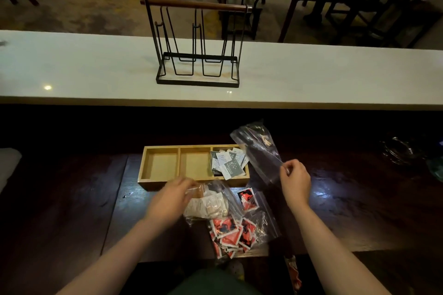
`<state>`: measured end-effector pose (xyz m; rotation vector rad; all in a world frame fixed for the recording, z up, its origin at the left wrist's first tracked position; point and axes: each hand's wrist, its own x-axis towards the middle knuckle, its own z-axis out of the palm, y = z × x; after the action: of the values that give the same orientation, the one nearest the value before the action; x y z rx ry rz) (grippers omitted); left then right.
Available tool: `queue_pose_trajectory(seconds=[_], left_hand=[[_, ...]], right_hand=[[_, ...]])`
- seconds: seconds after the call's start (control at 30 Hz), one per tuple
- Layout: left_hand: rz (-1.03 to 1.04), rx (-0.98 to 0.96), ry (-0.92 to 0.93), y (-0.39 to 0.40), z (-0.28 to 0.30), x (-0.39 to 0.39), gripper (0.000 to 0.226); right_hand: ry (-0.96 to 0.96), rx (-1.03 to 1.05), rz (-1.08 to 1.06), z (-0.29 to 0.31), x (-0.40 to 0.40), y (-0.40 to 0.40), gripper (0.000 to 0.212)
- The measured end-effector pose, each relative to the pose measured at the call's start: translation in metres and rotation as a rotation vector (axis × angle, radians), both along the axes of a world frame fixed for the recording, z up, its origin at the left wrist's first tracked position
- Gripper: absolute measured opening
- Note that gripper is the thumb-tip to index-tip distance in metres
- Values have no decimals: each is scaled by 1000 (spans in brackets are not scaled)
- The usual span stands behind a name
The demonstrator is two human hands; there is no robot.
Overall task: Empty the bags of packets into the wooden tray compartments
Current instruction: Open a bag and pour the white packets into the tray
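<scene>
A wooden tray (191, 182) with three compartments lies on the dark table. Its right compartment holds several grey and white packets (227, 163); the left and middle ones are bare. My right hand (296, 181) pinches an empty clear bag (257, 148) that hangs up and to the right of the tray. In front of the tray, my left hand (173, 195) grips the top of a clear bag of white packets (208, 205). Below that lies a third clear bag of red and black packets (233, 235), some spilling out of it.
A black wire rack with a wooden handle (197, 43) stands on the white counter (335, 74) beyond the table. Crumpled dark plastic (402, 151) lies at the far right of the table. Chairs and tables fill the room behind.
</scene>
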<state>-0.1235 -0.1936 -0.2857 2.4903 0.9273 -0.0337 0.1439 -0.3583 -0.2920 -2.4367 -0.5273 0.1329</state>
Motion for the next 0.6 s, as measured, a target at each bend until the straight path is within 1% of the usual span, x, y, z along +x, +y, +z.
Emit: queue_pose_trajectory(seconds=[0.07,0.13,0.23,0.3,0.33,0.4,0.43,0.47,0.53,0.6], left_hand=[[-123,3,79,-9,-13,-7,40],[-224,37,121,-16,-23,-12,47],[-282,45,196,-21,-33,-18,52],[-285,43,203,-22,-39,-20,55],[-281,49,196,-21,-41,-21,56],[-264,46,194,-22,-44,-21,57],[-254,40,193,-23,-45,-21,56],[-244,35,190,-24,-46,-21,56],[-224,25,184,-25,-47,-21,56],[-210,24,179,-26,-47,-22,56]], right_hand=[[26,-99,-19,-8,-1,-5,6],[56,-186,-31,-12,-2,-7,13],[99,-265,-3,-13,-6,-6,28],[35,-271,6,-9,-10,-6,40],[-23,-249,20,-7,-13,-7,39],[-75,-222,97,-5,-22,-9,25],[-52,-258,153,-9,-27,-12,17],[-5,-331,206,-16,-32,-15,15],[146,-489,278,-30,-41,-24,23],[344,-544,269,-40,-44,-34,26]])
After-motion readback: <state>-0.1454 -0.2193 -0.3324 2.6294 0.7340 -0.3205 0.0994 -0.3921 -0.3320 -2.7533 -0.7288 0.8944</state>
